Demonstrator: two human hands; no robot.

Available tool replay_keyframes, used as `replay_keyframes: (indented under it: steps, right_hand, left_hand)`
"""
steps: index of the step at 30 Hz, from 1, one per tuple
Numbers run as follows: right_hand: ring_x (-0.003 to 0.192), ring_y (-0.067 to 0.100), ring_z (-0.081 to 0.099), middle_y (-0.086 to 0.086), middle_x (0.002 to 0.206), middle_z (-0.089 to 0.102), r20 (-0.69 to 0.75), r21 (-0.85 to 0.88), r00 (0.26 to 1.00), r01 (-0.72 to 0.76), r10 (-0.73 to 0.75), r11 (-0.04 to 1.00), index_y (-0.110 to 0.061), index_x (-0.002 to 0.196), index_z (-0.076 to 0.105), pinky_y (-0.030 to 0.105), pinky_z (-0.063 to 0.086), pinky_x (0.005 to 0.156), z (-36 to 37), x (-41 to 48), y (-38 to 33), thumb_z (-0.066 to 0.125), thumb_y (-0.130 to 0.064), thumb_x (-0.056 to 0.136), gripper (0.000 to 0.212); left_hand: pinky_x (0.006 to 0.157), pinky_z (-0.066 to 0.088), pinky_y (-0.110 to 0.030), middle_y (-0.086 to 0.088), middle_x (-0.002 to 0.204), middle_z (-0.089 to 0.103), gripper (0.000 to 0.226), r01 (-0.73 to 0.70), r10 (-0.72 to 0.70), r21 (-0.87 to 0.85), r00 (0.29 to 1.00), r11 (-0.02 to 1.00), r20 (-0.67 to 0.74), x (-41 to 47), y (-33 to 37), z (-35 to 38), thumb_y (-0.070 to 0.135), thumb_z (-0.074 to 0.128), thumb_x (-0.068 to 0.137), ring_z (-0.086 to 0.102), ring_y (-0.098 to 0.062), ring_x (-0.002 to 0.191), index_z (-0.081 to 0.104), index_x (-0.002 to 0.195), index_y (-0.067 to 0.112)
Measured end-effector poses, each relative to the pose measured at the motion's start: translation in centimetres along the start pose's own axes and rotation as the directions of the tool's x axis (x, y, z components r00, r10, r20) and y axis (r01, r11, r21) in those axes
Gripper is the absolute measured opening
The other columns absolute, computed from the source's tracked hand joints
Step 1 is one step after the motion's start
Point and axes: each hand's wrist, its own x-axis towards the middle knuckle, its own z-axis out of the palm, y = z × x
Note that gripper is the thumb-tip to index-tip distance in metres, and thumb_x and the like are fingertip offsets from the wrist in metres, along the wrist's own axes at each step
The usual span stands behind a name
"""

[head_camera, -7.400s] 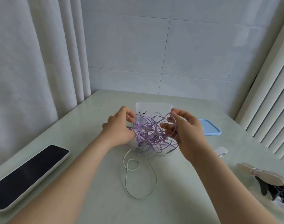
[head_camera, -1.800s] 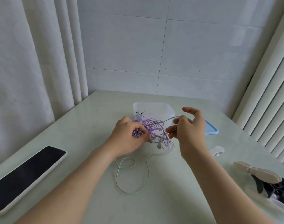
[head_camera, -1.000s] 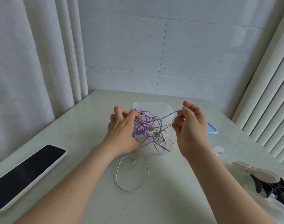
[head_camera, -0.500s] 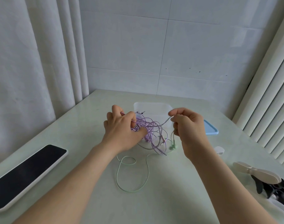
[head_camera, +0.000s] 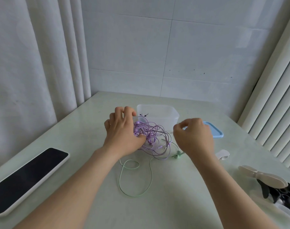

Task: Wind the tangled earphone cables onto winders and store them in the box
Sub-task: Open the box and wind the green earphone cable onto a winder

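Left hand (head_camera: 122, 134) clamps the purple tangle (head_camera: 151, 139), thumb pressed into it. Right hand (head_camera: 193, 136) curled tight, pinching something; can't tell what. Tangle sits between hands, before the box (head_camera: 158, 114). Green cable (head_camera: 135, 177) loops on the surface (head_camera: 174, 204).

Left hand (head_camera: 122, 136) grips purple cable tangle (head_camera: 153, 138) before the box (head_camera: 159, 114); right hand (head_camera: 194, 136) curled beside it
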Motion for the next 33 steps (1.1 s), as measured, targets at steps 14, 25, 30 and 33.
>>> replay_keyframes:
  steps: [14, 25, 30, 33]
  right_hand:
    - [0.099, 0.03, 0.042, -0.003, 0.09, 0.066, 0.32, -0.388, 0.934, 0.284, -0.161, 0.877, -0.028, 0.093, 0.076, 0.04, 0.025, 0.083, 1.4, -0.6, 0.6, 0.058, -0.021, 0.084, 0.022]
    - [0.089, 0.028, 0.058, -0.013, 0.069, 0.058, 0.369, -0.081, 0.897, 0.293, -0.244, 0.953, -0.033, 0.088, 0.068, 0.042, 0.052, 0.089, 2.4, 0.3, 1.4, 0.055, -0.028, 0.101, 0.018]
    - [0.077, 0.025, 0.058, -0.007, 0.064, 0.06, 0.317, -0.008, 0.927, 0.216, -0.202, 0.976, -0.028, 0.087, 0.074, 0.032, 0.047, 0.063, 1.9, 0.3, 1.0, 0.051, -0.012, 0.092, 0.028]
    - [0.083, 0.032, 0.063, 0.001, 0.075, 0.071, 0.249, -0.044, 0.95, 0.204, -0.187, 0.978, -0.021, 0.086, 0.07, 0.043, 0.056, 0.079, 1.9, 0.2, 0.8, 0.048, -0.018, 0.092, 0.024]
  left_hand:
    - [0.08, 0.051, -0.035, 0.001, 0.088, 0.077, 0.036, 0.279, -0.271, -0.191, 0.96, 0.941, 0.071, 1.7, -1.1, -1.4, 0.019, 0.043, 0.091, 0.065, -0.032, 0.095, 0.078, 0.084, 0.017]
    - [0.071, 0.051, -0.025, 0.006, 0.076, 0.071, 0.04, 0.085, -0.047, -0.17, 0.974, 0.982, 0.22, 1.5, -1.3, -2.4, 0.005, 0.053, 0.085, 0.063, -0.018, 0.077, 0.083, 0.094, 0.03]
    - [0.091, 0.052, -0.046, 0.006, 0.09, 0.069, 0.014, 0.013, -0.01, -0.04, 0.997, 0.999, 0.07, 1.9, -3.1, -1.6, 0.021, 0.066, 0.088, 0.064, -0.027, 0.094, 0.069, 0.085, 0.034]
    - [0.084, 0.054, -0.044, 0.006, 0.079, 0.068, 0.01, 0.044, -0.044, -0.077, 0.999, 0.996, 0.001, 2.0, -3.0, -1.9, 0.022, 0.066, 0.092, 0.063, -0.03, 0.087, 0.071, 0.083, 0.021]
